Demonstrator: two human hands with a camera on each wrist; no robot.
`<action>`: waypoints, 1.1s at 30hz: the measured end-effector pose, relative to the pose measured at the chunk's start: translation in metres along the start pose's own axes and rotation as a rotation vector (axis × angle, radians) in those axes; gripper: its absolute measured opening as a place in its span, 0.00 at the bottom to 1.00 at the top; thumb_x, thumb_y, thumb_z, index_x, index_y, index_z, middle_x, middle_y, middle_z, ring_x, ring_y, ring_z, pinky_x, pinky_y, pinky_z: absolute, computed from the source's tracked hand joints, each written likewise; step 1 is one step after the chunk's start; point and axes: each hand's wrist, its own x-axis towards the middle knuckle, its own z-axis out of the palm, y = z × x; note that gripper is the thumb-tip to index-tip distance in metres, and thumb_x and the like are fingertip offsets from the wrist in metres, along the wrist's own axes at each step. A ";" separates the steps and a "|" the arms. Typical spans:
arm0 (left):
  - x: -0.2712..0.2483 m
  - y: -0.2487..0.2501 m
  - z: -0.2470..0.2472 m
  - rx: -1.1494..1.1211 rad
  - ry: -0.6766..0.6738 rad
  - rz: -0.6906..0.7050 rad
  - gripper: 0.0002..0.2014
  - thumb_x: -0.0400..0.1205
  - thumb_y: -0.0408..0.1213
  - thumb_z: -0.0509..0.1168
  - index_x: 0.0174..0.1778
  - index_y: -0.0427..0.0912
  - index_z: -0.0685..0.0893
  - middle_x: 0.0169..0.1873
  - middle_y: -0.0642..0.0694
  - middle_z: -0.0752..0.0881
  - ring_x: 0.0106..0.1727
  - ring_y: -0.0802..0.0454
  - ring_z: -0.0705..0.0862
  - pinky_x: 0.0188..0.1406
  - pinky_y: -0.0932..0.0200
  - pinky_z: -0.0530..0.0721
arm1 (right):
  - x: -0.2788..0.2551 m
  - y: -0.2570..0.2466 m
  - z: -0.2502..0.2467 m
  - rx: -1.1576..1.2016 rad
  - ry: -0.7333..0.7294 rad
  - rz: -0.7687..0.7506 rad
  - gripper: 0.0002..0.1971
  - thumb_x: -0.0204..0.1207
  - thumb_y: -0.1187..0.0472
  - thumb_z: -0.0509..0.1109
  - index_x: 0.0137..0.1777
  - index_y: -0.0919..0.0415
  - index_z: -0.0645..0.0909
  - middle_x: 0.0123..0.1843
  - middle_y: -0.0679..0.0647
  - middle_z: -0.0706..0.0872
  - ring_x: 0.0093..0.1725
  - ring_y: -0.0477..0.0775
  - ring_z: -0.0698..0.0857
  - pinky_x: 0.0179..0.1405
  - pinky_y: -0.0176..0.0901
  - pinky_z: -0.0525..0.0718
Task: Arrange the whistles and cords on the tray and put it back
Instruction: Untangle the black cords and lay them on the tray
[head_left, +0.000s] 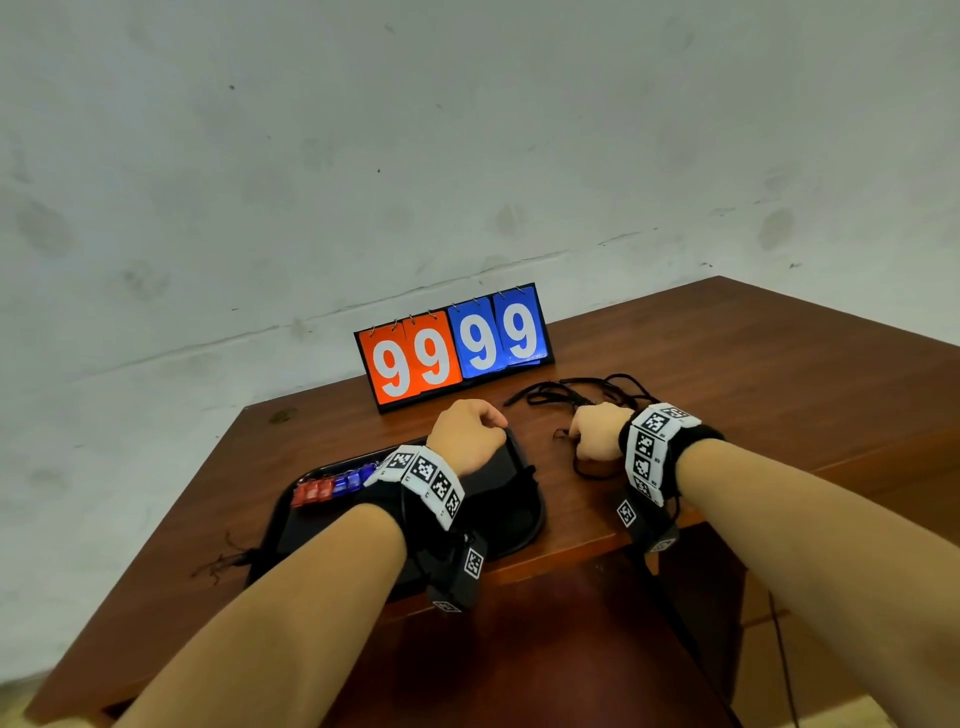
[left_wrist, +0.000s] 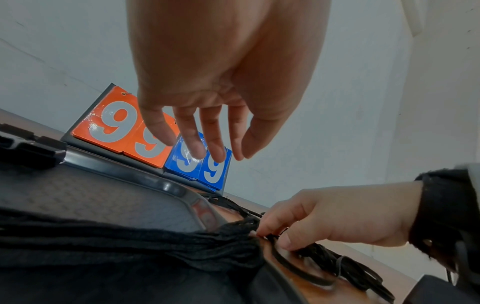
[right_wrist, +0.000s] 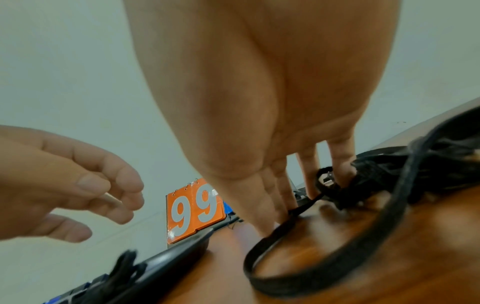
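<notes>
Right grip (head_left: 597, 434) pinching black cord (right_wrist: 324, 265) looped flat beside tray (head_left: 524, 519).

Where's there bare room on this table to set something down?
Bare wood: the far right corner of the table, and left of the scoreboard behind the tray. Crowded: the cords around the right hand, between tray and scoreboard.

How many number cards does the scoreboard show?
4: on the scoreboard, two orange 9 cards at left, two blue 9 cards at right; cards stacked behind are hidden.
</notes>
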 end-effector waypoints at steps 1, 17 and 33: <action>0.000 0.001 0.001 -0.001 0.000 0.003 0.07 0.79 0.35 0.68 0.51 0.48 0.89 0.51 0.52 0.87 0.55 0.54 0.83 0.55 0.60 0.80 | -0.001 0.002 0.000 0.032 0.009 0.000 0.15 0.79 0.60 0.65 0.62 0.61 0.86 0.61 0.59 0.88 0.57 0.62 0.86 0.56 0.52 0.87; 0.006 0.042 0.016 -0.182 -0.006 0.121 0.16 0.83 0.40 0.67 0.68 0.48 0.82 0.60 0.54 0.85 0.61 0.58 0.82 0.65 0.60 0.79 | -0.040 0.006 -0.021 0.929 0.478 -0.255 0.05 0.68 0.68 0.80 0.42 0.61 0.92 0.40 0.51 0.92 0.41 0.44 0.87 0.50 0.36 0.83; -0.010 0.052 0.009 -0.348 0.102 0.141 0.03 0.82 0.34 0.69 0.43 0.44 0.86 0.36 0.48 0.90 0.35 0.55 0.89 0.38 0.61 0.86 | -0.053 -0.006 -0.022 1.037 0.355 -0.361 0.11 0.77 0.68 0.71 0.59 0.64 0.82 0.44 0.65 0.92 0.42 0.61 0.91 0.54 0.53 0.88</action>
